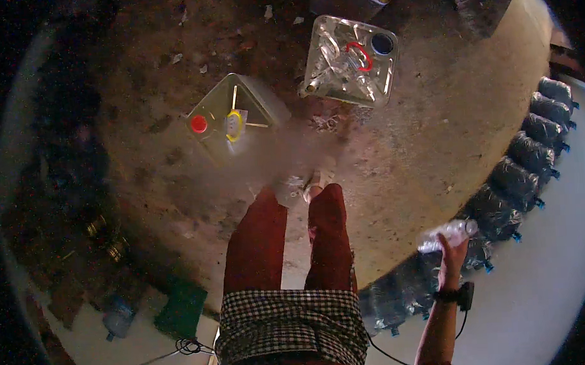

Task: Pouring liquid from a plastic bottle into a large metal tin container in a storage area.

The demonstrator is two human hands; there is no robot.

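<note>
A small clear plastic bottle (452, 229) is held in the right hand (453, 254), at the lower right of the frame. The bottle is tilted nearly flat, its neck end turned toward the right edge, and the fingers are closed around its body. A black band with a dark boxy device (466, 296) is worn on the right wrist. The grip of the left hand cannot be told, as that hand lies outside the view.

Behind the bottle, a curved row of large dark see-through jugs with blue caps (523, 153) is lined up along a pale wall (539, 289), from the lower middle to the upper right.

Near the upper middle, a square translucent canister with a red cap and a yellow handle (214, 114) is set on the brown, littered floor (446, 123). Just up and to the right of it, a square silvery tin with a red handle and a dark round cap (330, 70) is placed, well apart from the bottle. At the bottom centre, a black-and-white checked cloth (292, 323) is worn above dark red trousers (256, 252).
</note>
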